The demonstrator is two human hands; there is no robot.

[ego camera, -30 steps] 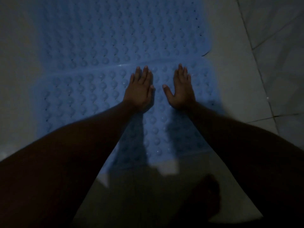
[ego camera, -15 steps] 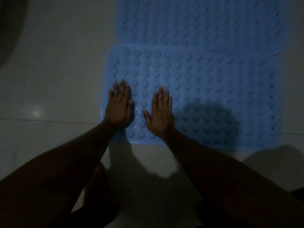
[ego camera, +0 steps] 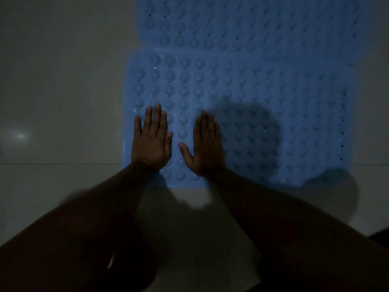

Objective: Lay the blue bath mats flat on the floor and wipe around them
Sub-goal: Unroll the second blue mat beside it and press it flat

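Observation:
Two blue bath mats with rows of round bumps lie flat on the pale tiled floor. The near mat (ego camera: 263,85) fills the middle of the head view; the far mat (ego camera: 252,24) lies beyond it, and the two meet edge to edge. My left hand (ego camera: 152,140) presses palm down, fingers straight, on the near mat's front left corner. My right hand (ego camera: 205,144) lies flat beside it, thumb spread, a little to the right. Neither hand holds anything.
Pale glossy floor tiles (ego camera: 63,102) spread to the left, with a grout line (ego camera: 61,164) running across. A dark shadow of my head (ego camera: 246,135) falls on the near mat. My knees fill the dark lower corners.
My hands have moved from the middle of the near mat to its front left corner, still flat. The view has shifted left, so the mats now sit to the right.

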